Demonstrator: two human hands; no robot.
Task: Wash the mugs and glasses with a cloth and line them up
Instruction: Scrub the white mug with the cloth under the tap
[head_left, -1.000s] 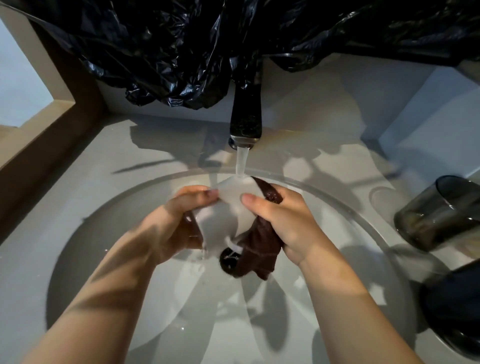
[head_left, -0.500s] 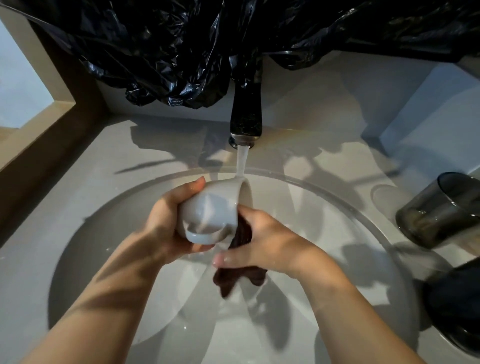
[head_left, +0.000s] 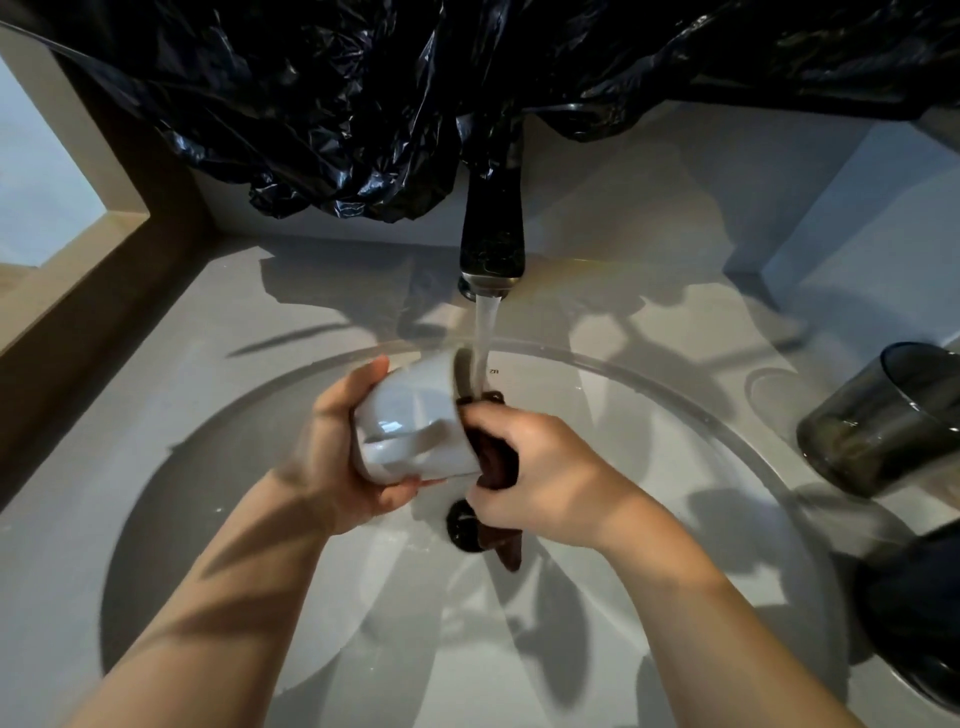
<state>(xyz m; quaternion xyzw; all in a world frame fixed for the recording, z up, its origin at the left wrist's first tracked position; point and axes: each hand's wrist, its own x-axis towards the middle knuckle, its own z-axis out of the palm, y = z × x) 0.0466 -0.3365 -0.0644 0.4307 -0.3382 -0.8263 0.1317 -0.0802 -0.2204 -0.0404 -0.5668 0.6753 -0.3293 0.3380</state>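
My left hand (head_left: 337, 457) grips a white mug (head_left: 410, 421) lying on its side over the round sink (head_left: 208, 467), its mouth turned right toward the running water (head_left: 485, 338). My right hand (head_left: 540, 467) holds a dark brown cloth (head_left: 496, 457) bunched against the mug's rim; a tail of cloth hangs down past the drain (head_left: 462, 525). A smoky grey glass (head_left: 878, 421) stands on the counter at the right edge.
The black tap (head_left: 493, 234) pours into the basin from the back. Black plastic sheeting (head_left: 389, 93) hangs across the wall above. A dark vessel (head_left: 919, 618) sits at the right edge below the glass. A wooden frame (head_left: 93, 270) borders the counter's left side.
The mug has tipped onto its side with its mouth now at the water stream. My right hand has moved the cloth from beside the mug to its rim.
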